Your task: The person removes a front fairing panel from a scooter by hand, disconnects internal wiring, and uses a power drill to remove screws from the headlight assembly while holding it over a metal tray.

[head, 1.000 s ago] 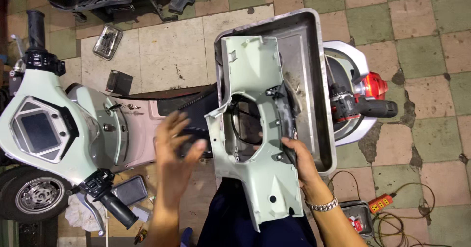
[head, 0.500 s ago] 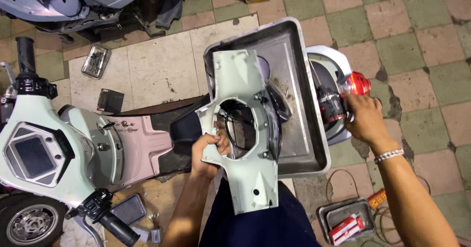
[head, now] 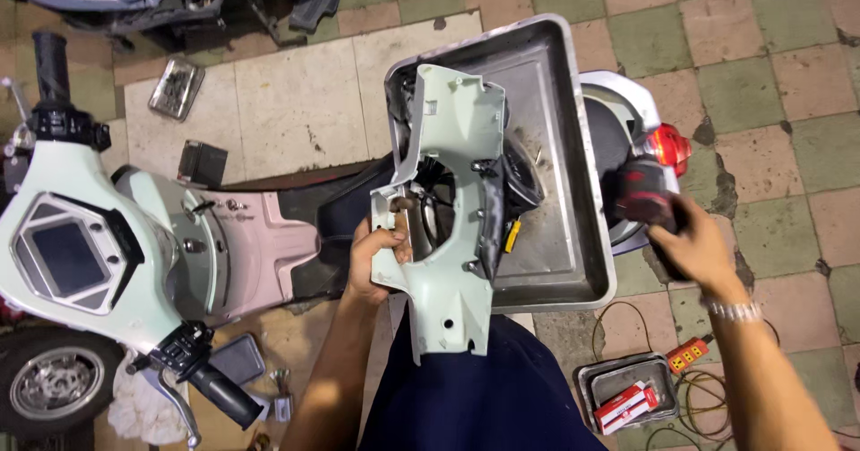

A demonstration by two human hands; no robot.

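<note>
My left hand [head: 374,256] grips the left edge of a pale green scooter body panel [head: 445,209] with a round opening, holding it upright over a large metal tray [head: 555,146]. My right hand [head: 692,247] is closed on a dark red and black power tool [head: 643,197], lifted just right of the tray, near the scooter's red tail light [head: 670,146]. The tray rests on the rear of the scooter. A bracelet circles my right wrist.
A pale green scooter [head: 107,236] lies across the left with handlebar grips and a display. A small metal tray [head: 176,87] and black box [head: 202,163] sit on the tiled floor. A small tray with a red pack [head: 627,395] and an orange power strip [head: 685,355] lie lower right.
My right hand left the panel, reached right past the tray and closed on the power tool. My left hand took hold of the panel's left edge and keeps it up.
</note>
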